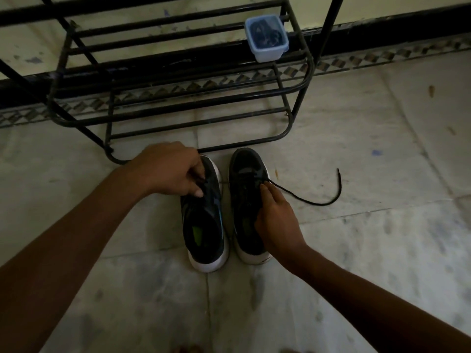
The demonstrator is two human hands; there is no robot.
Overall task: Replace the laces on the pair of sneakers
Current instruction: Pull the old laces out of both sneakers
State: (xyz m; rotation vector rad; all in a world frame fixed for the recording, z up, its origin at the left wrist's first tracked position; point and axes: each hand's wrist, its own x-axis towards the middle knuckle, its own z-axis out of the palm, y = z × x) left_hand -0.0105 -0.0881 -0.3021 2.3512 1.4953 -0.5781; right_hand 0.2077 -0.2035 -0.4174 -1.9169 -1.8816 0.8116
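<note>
While the left hand pinches the left sneaker lacing — unthreading, I'd guess — the right hand, fingers straight, steadies the right sneaker.

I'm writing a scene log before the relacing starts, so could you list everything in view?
left sneaker: 1, black with a white sole, on the floor, toe toward the rack
right sneaker: 1, black with a white sole, beside the left one
loose lace: 1, black, trails from the right sneaker's front across the floor to the right
shoe rack: 1, black metal, beyond the sneakers by the wall
container: 1, pale blue plastic with dark contents, on the rack's right end
floor: pale stone tiles
left hand: fingers curled, pinching at the left sneaker's lacing
right hand: on the right sneaker, fingertips where the loose lace leaves it; grip unclear
</note>
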